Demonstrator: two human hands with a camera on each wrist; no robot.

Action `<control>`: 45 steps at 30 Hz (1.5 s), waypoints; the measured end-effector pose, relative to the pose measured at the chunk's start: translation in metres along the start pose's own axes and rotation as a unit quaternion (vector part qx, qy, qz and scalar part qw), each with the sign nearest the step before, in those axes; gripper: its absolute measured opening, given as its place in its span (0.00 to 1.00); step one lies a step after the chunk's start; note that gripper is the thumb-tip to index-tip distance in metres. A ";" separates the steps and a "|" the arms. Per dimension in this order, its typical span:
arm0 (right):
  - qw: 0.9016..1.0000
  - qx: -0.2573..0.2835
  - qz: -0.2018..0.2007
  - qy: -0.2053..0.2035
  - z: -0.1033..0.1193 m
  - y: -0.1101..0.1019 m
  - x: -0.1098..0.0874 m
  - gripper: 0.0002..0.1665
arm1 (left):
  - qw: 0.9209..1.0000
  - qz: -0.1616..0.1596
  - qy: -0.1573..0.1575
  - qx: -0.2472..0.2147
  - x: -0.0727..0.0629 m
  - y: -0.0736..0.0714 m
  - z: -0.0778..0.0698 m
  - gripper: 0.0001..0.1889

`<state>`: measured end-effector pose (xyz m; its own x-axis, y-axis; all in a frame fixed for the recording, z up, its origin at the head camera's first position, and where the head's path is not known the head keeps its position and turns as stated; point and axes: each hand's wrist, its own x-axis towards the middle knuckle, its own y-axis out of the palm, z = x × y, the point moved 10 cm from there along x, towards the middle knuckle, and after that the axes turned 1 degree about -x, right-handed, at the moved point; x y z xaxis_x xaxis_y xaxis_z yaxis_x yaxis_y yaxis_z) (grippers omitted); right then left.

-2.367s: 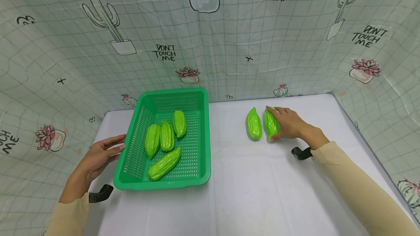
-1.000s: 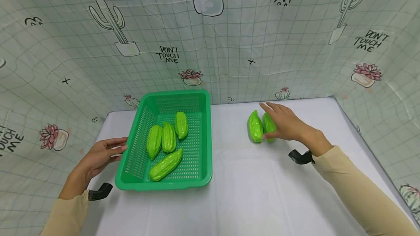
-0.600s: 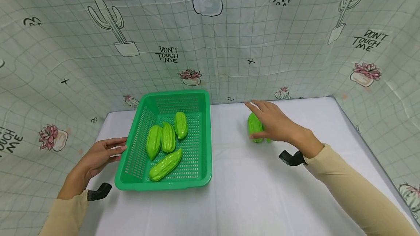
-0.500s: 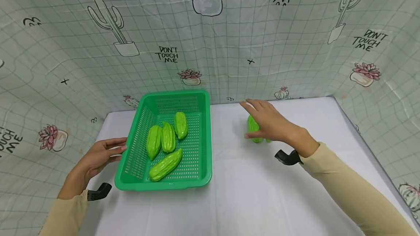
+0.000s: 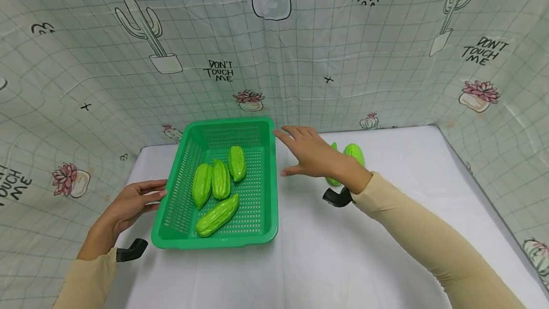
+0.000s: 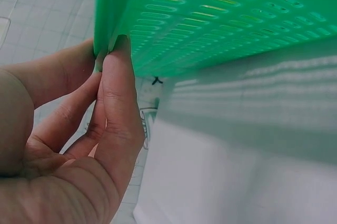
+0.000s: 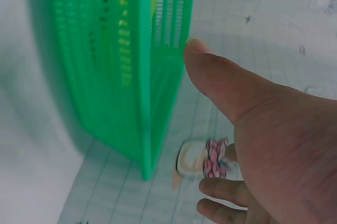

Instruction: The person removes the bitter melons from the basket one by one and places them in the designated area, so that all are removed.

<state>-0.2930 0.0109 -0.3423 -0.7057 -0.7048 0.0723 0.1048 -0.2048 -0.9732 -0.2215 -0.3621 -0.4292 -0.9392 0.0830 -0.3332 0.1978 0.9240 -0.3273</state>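
Observation:
A green plastic basket [image 5: 275, 204] stands on the left half of the table, with several green bitter melons [image 5: 201, 186] lying in it. My left hand [image 5: 130, 204] is at the basket's left side; in the left wrist view its thumb and fingers pinch the rim. Just right of the basket, my right hand [image 5: 310, 151] hovers with spread fingers and holds nothing. Behind my right wrist lie two more bitter melons, one [image 5: 354, 151] mostly showing and the other [image 5: 333, 181] largely hidden by the hand. The right wrist view shows the thumb close to the basket's edge [image 7: 146, 103].
A white cloth covers the table [image 5: 300, 256]. Grid-patterned curtain [image 5: 309, 37] with cactus drawings hangs behind it and at both sides. A black wrist mount [image 5: 336, 197] sticks out from each beige sleeve.
My right hand has moved left, away from the two bitter melons on the table and up to the basket. The melons stayed on the table. My left hand keeps its place at the rim.

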 end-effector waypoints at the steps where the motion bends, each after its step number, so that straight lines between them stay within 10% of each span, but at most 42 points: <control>1: 1.000 -0.003 0.002 -0.004 0.004 0.001 0.005 0.63 | 1.000 0.000 0.001 -0.001 0.000 0.000 0.000 0.32; 19: 0.996 -0.042 0.079 -0.026 0.062 0.037 0.074 0.61 | 1.000 -0.007 -0.004 -0.013 -0.002 -0.001 0.002 0.32; 45: 0.979 -0.060 0.185 0.061 0.053 0.090 0.120 0.67 | 1.000 -0.004 -0.008 -0.012 -0.001 0.003 0.002 0.33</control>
<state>-0.3308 -0.1282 -0.4094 -0.7141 -0.6279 -0.3096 0.2913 0.1356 -0.9470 -0.2189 -0.3608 -0.4317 -0.9360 0.0701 -0.3451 0.1835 0.9335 -0.3081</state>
